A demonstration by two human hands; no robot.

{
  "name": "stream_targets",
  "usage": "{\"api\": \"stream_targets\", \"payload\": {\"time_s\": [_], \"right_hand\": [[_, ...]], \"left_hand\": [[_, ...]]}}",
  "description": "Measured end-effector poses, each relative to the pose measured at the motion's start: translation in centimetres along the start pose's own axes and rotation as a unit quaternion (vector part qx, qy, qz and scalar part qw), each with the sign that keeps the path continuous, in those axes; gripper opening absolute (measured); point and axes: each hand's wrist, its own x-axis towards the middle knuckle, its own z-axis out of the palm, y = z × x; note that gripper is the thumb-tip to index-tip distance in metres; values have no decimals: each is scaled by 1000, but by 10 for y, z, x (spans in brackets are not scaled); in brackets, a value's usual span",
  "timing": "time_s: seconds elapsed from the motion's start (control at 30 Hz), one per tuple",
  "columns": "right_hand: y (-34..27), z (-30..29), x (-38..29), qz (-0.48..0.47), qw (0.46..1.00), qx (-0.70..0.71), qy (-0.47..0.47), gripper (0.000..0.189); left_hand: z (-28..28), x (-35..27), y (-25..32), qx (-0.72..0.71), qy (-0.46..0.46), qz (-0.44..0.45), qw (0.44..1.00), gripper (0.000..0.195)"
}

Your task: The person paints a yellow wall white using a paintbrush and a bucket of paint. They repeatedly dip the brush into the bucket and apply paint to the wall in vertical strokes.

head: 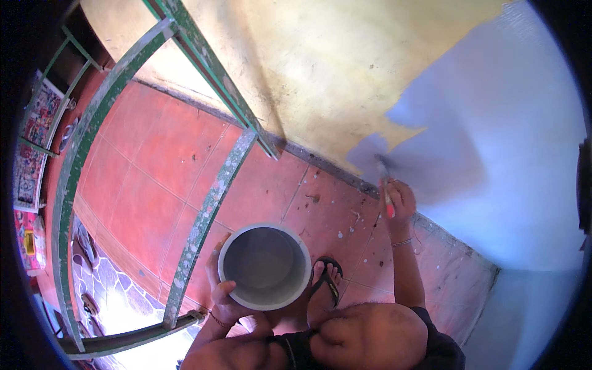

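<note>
My left hand [222,286] grips the side of a round pot [303,282] with a pale rim, its thumb lying over the edge. Greyish liquid [263,259] shows inside the pot. In my right hand [400,201] is a paintbrush [384,178] with red on its handle. Its blurred bristles meet the lower wall, where a bluish-grey painted patch [367,150] borders the yellowish wall [319,83]. More pale blue paint [508,138] covers the wall to the right.
A paint-spattered green ladder-like frame [212,203] stands at my left, one foot near the wall base. Red floor tiles [162,162] bear white drips and debris. My sandalled foot [326,282] is beside the pot. Several sandals [85,245] lie at far left, near a framed poster [34,157].
</note>
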Motion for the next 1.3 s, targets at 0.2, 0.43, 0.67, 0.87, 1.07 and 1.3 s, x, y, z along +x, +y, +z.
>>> {"api": "stream_targets", "payload": {"time_s": [0.2, 0.43, 0.67, 0.87, 1.07, 1.3], "right_hand": [[-12, -9, 35, -69, 988, 6, -142, 23], [-22, -15, 43, 6, 995, 63, -74, 23], [-14, -57, 113, -46, 997, -47, 39, 17], [-20, -79, 125, -177, 958, -195, 108, 18], [-26, 5, 41, -242, 951, -159, -112, 13], [-30, -44, 100, -89, 986, -69, -120, 36]], "left_hand": [[7, 4, 0, -44, 4, -6, 999, 84], [10, 6, 0, -59, 14, -46, 997, 88], [-1, -6, -1, -31, -22, -73, 997, 87], [0, -1, -8, 12, -31, 14, 999, 111], [-4, 12, -1, 46, -47, 18, 998, 115], [-8, 12, 4, 89, -37, 21, 995, 116]]}}
